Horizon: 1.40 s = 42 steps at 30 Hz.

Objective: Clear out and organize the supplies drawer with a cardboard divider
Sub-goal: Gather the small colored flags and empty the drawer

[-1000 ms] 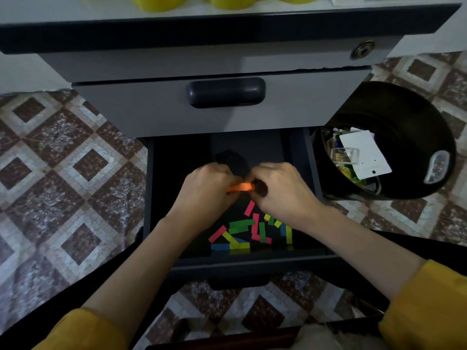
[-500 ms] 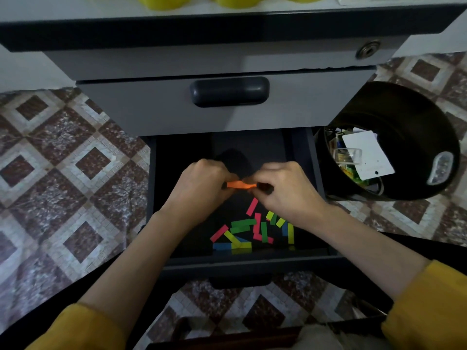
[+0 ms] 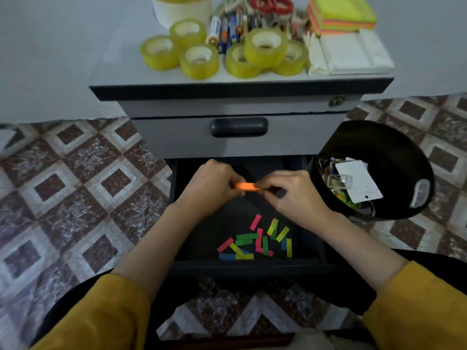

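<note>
Glossy translucent tape rolls (image 3: 199, 60); matt paper strips (image 3: 255, 242); smooth painted-metal cabinet (image 3: 240, 145); shiny black plastic bin (image 3: 394, 157)

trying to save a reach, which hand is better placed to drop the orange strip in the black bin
Probably right: the black bin stands beside the drawer on that side, close to the right hand, which pinches the orange strip; the left hand would have to cross over.
</note>
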Each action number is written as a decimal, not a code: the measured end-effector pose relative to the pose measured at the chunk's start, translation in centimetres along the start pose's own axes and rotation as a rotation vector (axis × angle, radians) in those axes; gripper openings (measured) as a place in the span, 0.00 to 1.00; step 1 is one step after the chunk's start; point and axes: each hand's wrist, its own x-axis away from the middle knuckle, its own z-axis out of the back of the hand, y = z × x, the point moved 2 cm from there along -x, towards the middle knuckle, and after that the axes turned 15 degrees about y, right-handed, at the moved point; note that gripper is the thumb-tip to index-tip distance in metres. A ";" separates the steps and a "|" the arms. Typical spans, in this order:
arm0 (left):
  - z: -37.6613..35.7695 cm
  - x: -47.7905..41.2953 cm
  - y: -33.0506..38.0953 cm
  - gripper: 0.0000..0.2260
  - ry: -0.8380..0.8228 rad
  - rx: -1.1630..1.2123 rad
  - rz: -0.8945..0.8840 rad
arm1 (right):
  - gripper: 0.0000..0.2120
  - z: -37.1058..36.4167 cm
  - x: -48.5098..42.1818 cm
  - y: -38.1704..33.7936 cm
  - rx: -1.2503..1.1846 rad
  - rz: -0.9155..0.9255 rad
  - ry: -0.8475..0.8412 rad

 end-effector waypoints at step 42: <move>7.3 -5.7 5.6 0.09 0.436 -0.276 -0.352 | 0.10 15.3 -16.4 3.3 0.423 -0.062 0.205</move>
